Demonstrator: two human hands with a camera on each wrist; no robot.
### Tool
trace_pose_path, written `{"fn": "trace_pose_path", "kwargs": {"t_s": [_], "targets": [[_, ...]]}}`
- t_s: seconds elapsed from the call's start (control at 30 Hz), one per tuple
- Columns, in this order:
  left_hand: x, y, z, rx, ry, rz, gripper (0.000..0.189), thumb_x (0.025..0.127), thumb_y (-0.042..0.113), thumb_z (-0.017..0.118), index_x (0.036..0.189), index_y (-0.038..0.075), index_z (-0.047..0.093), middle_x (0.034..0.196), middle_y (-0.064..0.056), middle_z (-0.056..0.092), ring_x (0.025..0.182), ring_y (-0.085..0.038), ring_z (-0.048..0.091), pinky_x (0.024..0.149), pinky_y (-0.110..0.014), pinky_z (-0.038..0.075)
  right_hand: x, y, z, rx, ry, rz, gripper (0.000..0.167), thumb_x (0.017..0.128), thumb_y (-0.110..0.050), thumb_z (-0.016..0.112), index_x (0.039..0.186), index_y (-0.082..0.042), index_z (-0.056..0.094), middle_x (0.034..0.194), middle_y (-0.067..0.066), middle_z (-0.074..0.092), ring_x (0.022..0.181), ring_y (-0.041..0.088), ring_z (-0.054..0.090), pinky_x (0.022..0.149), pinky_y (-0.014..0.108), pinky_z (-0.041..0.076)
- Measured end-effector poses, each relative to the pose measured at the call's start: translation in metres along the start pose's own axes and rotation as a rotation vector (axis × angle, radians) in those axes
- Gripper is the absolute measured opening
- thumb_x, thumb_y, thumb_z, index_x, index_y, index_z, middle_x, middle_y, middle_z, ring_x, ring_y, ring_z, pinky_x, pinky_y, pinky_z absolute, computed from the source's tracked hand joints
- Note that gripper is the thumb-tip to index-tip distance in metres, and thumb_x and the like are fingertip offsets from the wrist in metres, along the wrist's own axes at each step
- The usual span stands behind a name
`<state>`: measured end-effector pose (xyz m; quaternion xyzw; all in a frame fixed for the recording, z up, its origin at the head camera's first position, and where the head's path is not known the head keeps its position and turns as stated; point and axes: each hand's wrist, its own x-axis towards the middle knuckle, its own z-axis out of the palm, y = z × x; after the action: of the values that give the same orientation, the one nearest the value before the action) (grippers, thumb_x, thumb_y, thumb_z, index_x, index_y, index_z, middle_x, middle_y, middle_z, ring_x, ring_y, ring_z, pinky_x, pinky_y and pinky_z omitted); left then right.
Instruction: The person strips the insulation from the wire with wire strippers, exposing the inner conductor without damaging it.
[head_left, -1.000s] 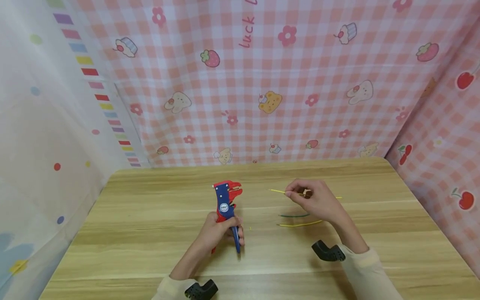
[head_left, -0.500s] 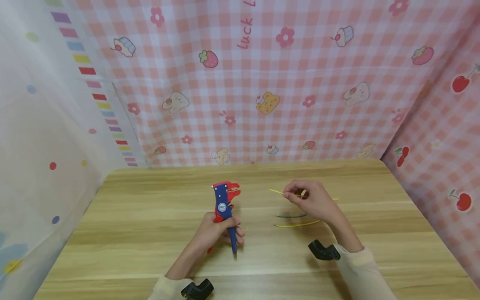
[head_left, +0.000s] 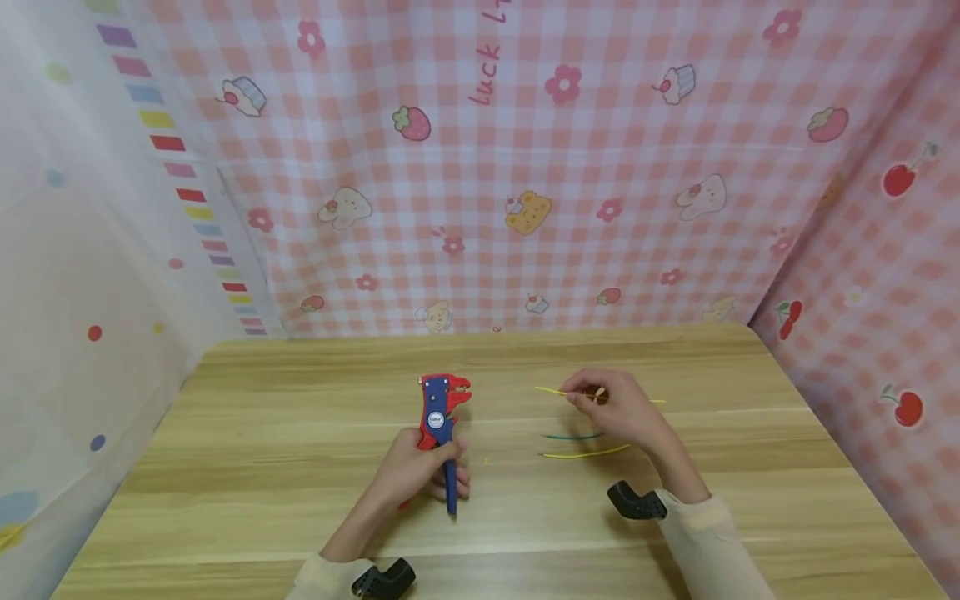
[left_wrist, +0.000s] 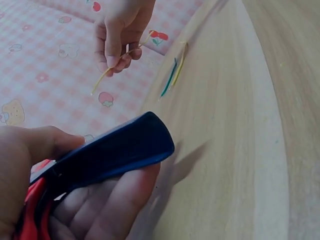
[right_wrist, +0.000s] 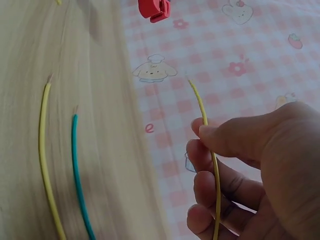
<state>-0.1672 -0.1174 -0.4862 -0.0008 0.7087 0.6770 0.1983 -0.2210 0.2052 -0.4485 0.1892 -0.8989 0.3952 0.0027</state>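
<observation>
My left hand (head_left: 408, 471) grips a red and blue wire stripper (head_left: 435, 407) by its handles, its head pointing to the far side of the table. In the left wrist view the blue handle (left_wrist: 115, 150) lies between thumb and fingers. My right hand (head_left: 618, 408) pinches a yellow wire (right_wrist: 199, 100) between thumb and index finger, above the table. The wire's pale tip sticks out towards the stripper, apart from it. Below my right hand, a green wire (head_left: 570, 437) and another yellow wire (head_left: 581, 455) lie on the table; bare strands show at their ends in the right wrist view.
A tiny yellow scrap (head_left: 486, 461) lies on the wooden table (head_left: 262, 450) between my hands. A pink checked cloth (head_left: 480, 175) hangs behind the table, with more cloth at both sides.
The head view has shifted a little, so everything sits slightly further left and lower. The stripper's handle end has swung slightly left. My right hand keeps its pinch on the yellow wire.
</observation>
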Motion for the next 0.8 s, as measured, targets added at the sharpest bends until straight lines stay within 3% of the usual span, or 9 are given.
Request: {"fn": "trace_pose_path", "kwargs": {"t_s": [0.3,0.53,0.8], "targets": [[-0.006,0.0,-0.004,0.149,0.118,-0.076,0.033,0.095,0.027,0.074,0.099,-0.003,0.063,0.066,-0.015,0.073,0.057,-0.027,0.074,0.05,-0.036,0.061,0.003,0.008,0.006,-0.051,0.03,-0.018,0.01,0.097,-0.011,0.07,0.103,-0.009,0.079,0.097,0.002,0.074,0.073,0.01,0.055,0.065,0.022,0.05],[-0.013,0.003,-0.006,0.382,0.255,-0.096,0.034,0.089,0.032,0.079,0.083,0.002,0.063,0.056,-0.008,0.066,0.04,-0.017,0.064,0.041,-0.033,0.055,0.003,0.013,0.012,-0.107,0.05,-0.03,0.013,0.096,-0.004,0.069,0.1,-0.01,0.08,0.093,0.003,0.07,0.077,0.011,0.055,0.067,0.023,0.05],[-0.017,0.004,-0.008,0.566,0.315,-0.103,0.035,0.086,0.037,0.079,0.071,0.008,0.065,0.051,-0.004,0.062,0.036,-0.013,0.059,0.038,-0.026,0.049,0.004,0.019,0.021,-0.137,0.057,-0.037,0.017,0.094,-0.001,0.069,0.097,-0.012,0.081,0.092,0.001,0.072,0.087,0.016,0.059,0.075,0.028,0.05]]}}
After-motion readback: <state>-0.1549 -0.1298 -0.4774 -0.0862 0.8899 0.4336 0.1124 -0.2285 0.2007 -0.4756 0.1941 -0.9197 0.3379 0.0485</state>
